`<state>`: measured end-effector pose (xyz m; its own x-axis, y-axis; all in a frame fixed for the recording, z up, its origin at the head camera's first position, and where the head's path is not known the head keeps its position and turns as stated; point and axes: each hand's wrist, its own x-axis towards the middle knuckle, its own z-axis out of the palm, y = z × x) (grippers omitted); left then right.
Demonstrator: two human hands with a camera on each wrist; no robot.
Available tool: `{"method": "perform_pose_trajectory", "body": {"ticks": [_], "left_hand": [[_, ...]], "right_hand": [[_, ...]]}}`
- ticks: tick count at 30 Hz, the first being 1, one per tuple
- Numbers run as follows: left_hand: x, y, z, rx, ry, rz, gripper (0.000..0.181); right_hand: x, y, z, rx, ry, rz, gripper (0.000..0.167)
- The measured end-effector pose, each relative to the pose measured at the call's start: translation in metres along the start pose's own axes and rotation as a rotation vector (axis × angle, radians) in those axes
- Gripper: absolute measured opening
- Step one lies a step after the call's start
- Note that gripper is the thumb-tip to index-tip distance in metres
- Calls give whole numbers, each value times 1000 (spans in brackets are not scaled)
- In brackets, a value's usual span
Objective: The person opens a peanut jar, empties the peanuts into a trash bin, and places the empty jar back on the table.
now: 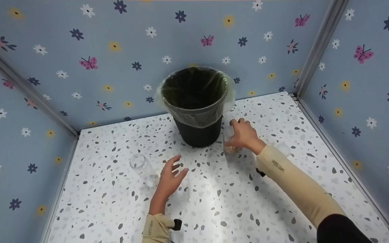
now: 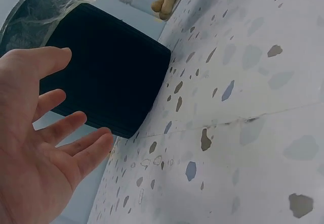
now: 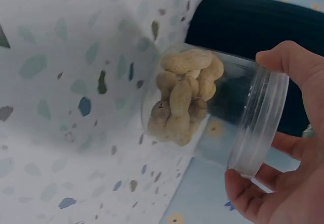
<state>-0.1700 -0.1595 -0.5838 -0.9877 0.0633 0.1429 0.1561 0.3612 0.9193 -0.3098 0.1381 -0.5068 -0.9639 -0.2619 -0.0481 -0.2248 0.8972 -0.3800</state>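
My right hand [image 1: 245, 135] grips a clear jar [image 3: 225, 107] around its clear top end, thumb on one side and fingers on the other. Unshelled peanuts [image 3: 182, 97] lie in the bottom of this jar, close to the tabletop; I cannot tell whether it touches. The jar is beside the black bin, on its right. Holding nothing, my left hand [image 1: 171, 179] hovers over the table with its fingers loosely bent and spread. Left of that hand is a second clear jar [image 1: 139, 162], with no contents visible.
A black bin [image 1: 199, 133] with a translucent liner [image 1: 198, 116] stands against the back wall. The speckled white tabletop [image 1: 100, 202] is bounded by patterned blue panels [image 1: 113, 77]. A faint clear object [image 1: 284, 148] lies beyond my right forearm, its kind unclear.
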Motion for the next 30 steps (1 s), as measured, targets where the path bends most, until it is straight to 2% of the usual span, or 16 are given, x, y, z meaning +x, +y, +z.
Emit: {"method": "perform_pose_trajectory", "body": {"ticks": [5, 10, 14, 22, 30], "left_hand": [[-5, 9, 8, -13, -45, 16, 58], [-14, 41, 12, -56, -100, 41, 58], [-11, 59, 10, -78, -139, 67, 60], [0, 59, 8, -137, -145, 84, 67], [-6, 53, 12, -263, -127, 59, 84]], "right_hand": [[-25, -13, -9, 17, 10, -40, 78], [-48, -26, -19, 23, 28, -126, 77], [-62, -37, -27, 38, 53, -184, 77], [-73, -57, -39, 117, 62, -235, 77], [-78, -56, -29, 255, 57, -270, 85]]}}
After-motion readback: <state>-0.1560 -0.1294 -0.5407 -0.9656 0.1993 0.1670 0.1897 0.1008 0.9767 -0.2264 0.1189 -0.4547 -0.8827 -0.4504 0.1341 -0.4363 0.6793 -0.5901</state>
